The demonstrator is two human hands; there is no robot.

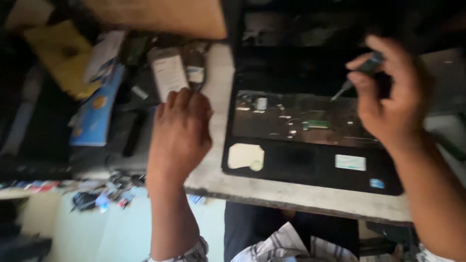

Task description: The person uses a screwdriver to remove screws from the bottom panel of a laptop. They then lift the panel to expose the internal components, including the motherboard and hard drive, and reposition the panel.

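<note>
An opened black laptop (310,165) lies on a worn white table (213,174), its keyboard removed so the inner board with small parts shows. My right hand (393,104) hovers over the laptop's right side and grips a small screwdriver (361,73), its tip pointing down-left toward the exposed bay. My left hand (179,131) rests as a loose fist on the table just left of the laptop, fingers curled; whether it holds anything is hidden. The picture is blurred by motion.
Left of my left hand lie a white-labelled flat pack (167,73), a coiled cable (194,65), a blue booklet (97,111) and a yellow sheet (60,56). A brown board (165,17) stands at the back. Small clutter (104,194) sits near the table's front edge.
</note>
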